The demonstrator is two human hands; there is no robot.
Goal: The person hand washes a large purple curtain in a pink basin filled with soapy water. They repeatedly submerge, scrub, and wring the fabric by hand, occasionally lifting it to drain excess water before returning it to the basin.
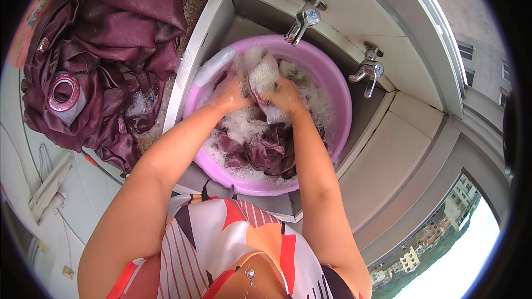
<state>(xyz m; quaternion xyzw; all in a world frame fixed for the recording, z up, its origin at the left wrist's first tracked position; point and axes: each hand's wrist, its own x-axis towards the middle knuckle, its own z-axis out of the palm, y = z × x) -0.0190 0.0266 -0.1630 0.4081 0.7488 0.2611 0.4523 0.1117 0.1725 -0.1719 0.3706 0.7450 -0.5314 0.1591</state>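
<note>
A round purple plastic basin (pixel 343 104) of sudsy water stands in a sink. My left hand (pixel 232 96) and my right hand (pixel 286 96) grip a foam-covered fold of wet cloth (pixel 264 75) between them, above the suds. Below them, dark maroon fabric (pixel 270 151) lies bunched in the water. Foam hides some of my fingers and the lower part of the held cloth. At the left, a heap of maroon satin curtain (pixel 124 37) with a ring-shaped eyelet (pixel 64 92) rests on the ledge, with some suds on it.
Two chrome taps are mounted on the wall: one (pixel 302 20) reaches over the basin's far rim, the other (pixel 368 69) is to its right. The white sink edge (pixel 195 54) separates the basin from the speckled stone ledge (pixel 193 8). A window is at the lower right.
</note>
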